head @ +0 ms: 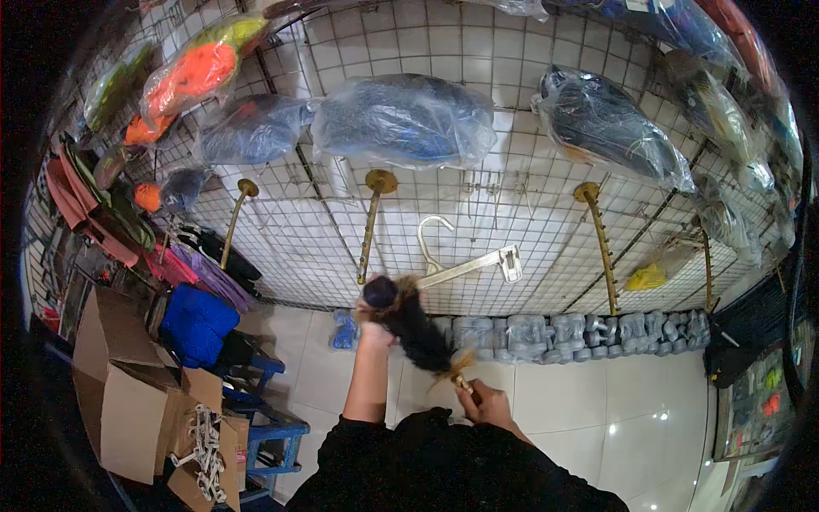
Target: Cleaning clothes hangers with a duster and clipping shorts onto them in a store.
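A black feather duster (419, 336) with brown tufts slants across in front of me. My right hand (487, 404) is closed on its short golden handle (461, 382). Blurred by motion, my left hand (373, 325) closes at the duster's upper end, beside a dark rounded tip (380, 292). A pale clip hanger (461, 265) extends right from behind that end, hook upward and clip at its right end. Its left part is hidden, and I cannot tell whether my left hand also holds it.
Wire grid panels (544, 217) ahead carry brass display arms (370, 230) and plastic-wrapped goods (403, 121). Wrapped grey dumbbells (556, 336) line the wall's foot. At left, an open carton (131, 422) with pale hangers (208, 448) stands beside a blue stool (278, 441). Glossy tiles (566, 397) cover the floor.
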`<action>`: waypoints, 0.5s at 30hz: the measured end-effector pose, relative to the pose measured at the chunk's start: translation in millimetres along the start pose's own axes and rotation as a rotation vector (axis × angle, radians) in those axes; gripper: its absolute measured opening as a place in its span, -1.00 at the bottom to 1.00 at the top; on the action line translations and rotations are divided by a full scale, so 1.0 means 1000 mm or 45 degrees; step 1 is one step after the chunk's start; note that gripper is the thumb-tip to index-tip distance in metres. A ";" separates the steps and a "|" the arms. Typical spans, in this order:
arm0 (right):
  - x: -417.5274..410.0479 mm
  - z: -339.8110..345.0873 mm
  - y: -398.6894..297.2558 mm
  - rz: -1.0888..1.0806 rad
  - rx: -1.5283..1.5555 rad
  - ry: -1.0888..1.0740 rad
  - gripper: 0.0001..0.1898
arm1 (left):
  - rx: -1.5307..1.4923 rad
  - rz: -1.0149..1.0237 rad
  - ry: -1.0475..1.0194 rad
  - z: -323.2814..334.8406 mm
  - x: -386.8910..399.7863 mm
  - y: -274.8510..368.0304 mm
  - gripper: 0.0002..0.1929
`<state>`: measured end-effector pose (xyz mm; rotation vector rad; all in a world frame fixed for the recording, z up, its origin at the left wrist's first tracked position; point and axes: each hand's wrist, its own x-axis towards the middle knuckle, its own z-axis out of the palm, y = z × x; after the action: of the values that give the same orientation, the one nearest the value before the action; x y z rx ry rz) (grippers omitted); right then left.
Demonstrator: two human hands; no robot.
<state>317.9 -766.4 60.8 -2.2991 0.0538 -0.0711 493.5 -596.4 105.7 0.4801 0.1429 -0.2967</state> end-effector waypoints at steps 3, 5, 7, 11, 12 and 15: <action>0.008 -0.009 0.004 0.134 -0.022 0.175 -0.75 | 0.141 0.024 0.004 -0.028 0.003 0.015 -0.51; 0.011 -0.012 0.025 0.128 0.068 0.349 -0.76 | 0.231 0.035 0.108 0.007 -0.007 0.011 -0.47; 0.016 -0.021 0.045 0.231 0.032 0.586 -0.74 | 0.256 0.065 0.111 0.005 -0.008 0.014 -0.46; 0.022 -0.043 0.062 0.288 0.101 0.826 -0.69 | 0.253 0.080 0.104 -0.004 -0.008 0.016 -0.48; 0.021 -0.045 0.067 0.343 0.192 0.859 -0.68 | 0.237 0.067 0.097 -0.005 -0.008 0.015 -0.48; 0.018 -0.044 0.070 0.395 0.295 0.889 -0.69 | 0.226 0.047 0.083 -0.003 -0.006 0.015 -0.50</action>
<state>331.3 -846.9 38.7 -1.9107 0.7160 -0.6765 492.2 -581.2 110.7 0.6682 0.1714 -0.2586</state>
